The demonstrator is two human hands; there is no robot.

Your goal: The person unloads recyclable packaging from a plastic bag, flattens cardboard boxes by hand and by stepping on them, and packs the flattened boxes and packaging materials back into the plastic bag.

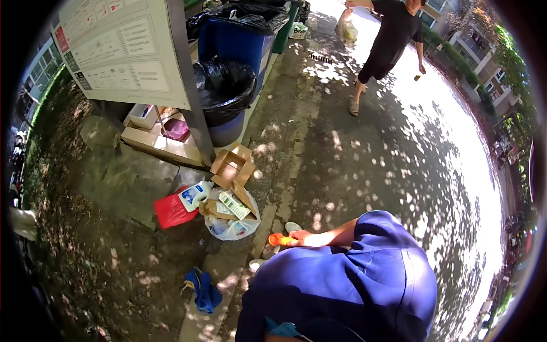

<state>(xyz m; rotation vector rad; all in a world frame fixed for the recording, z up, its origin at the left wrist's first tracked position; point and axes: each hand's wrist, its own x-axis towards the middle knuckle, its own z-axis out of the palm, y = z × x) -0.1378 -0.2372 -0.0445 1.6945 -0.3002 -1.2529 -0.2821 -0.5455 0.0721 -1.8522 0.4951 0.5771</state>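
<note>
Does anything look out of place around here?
Yes: a crumpled blue cloth-like bundle lies by itself on the ground. An open cardboard box and a stuffed white plastic bag sit outside the black-lined bin, though rubbish would normally go inside.

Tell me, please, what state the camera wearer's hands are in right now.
Left hand: out of view, so its state cannot be told.
Right hand: closed, holding an orange object.

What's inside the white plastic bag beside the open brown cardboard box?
From the white plastic bag, brown cardboard pieces and a white-and-green printed packet poke out; blue-and-white packaging shows lower down. Whatever lies beneath them is covered.
</note>
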